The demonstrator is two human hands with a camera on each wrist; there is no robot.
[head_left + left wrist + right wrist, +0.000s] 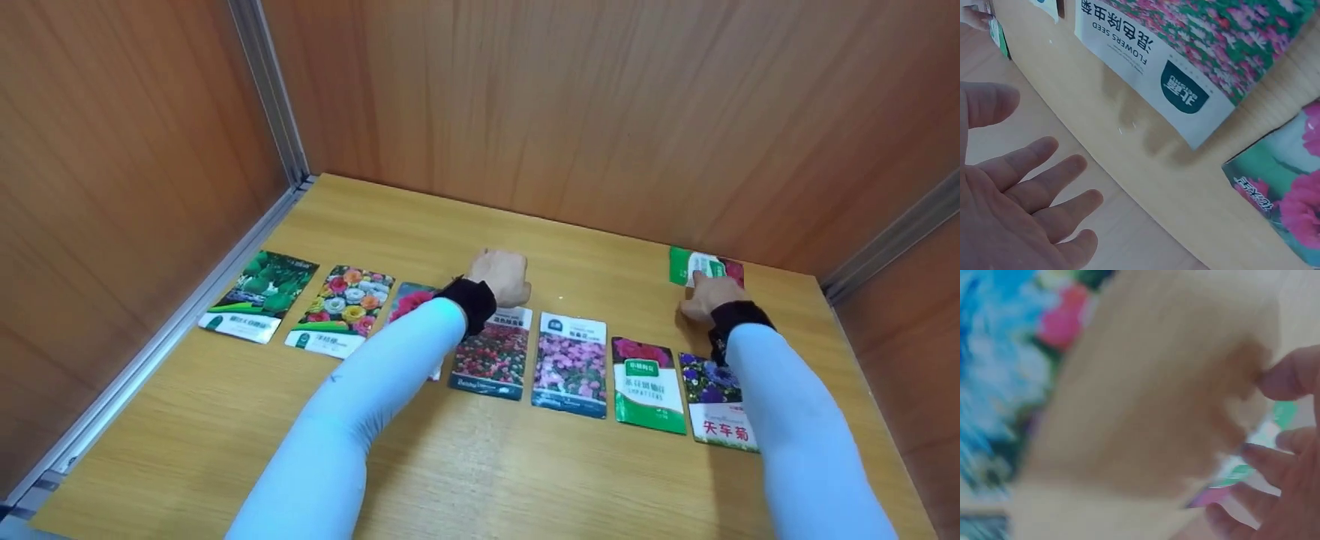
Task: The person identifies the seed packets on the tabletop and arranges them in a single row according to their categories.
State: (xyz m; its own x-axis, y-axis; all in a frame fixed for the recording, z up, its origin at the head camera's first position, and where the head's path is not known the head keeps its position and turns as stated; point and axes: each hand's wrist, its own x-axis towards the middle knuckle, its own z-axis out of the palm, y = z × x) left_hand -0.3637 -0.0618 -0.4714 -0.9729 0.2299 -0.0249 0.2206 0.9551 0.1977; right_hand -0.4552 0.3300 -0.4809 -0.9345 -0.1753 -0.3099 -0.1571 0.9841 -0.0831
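Note:
My left hand (500,277) hovers above the top edge of a red-flowered seed packet (491,358). In the left wrist view its fingers (1044,180) are spread and loosely bent, holding nothing. Farther right, my right hand (709,296) reaches to a green, white and pink seed packet (680,264) lying sideways by the back wall. Its fingers (1266,461) overlap that packet in the right wrist view, and the thumb stands apart from them. Whether the fingertips press on it is hard to tell. My left sleeve partly covers a pink-flowered packet (411,298).
More seed packets lie in a row across the wooden table (450,465): a green one (270,285), a multicoloured one (352,300), a pink-purple one (571,360), a green-white one (649,390) and a blue-flowered one (712,390), partly under my right sleeve. Wooden panels (562,112) enclose the table.

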